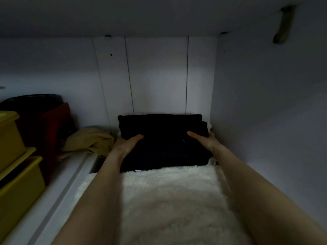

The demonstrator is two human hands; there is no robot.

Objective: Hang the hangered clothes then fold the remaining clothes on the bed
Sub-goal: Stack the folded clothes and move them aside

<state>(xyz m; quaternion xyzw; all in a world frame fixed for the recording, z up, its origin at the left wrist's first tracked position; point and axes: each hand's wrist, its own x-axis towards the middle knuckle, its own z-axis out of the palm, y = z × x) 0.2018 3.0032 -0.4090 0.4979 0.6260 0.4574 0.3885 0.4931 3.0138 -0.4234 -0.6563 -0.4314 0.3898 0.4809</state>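
A stack of folded black clothes [162, 138] lies at the back of a dim white wardrobe shelf, on top of a fluffy white blanket [169, 197]. My left hand [127, 144] grips the stack's left side, thumb on top and fingers hidden underneath. My right hand [205, 140] grips its right side the same way, close to the wardrobe's right wall [265, 121]. Both forearms reach in from the bottom of the view.
A crumpled mustard cloth [90, 140] lies left of the stack. Further left stand a dark red bag [51, 128] and two stacked yellow boxes [16, 170]. A white divider rail [58, 195] runs along the blanket's left edge. The shelf ceiling [159, 16] hangs low overhead.
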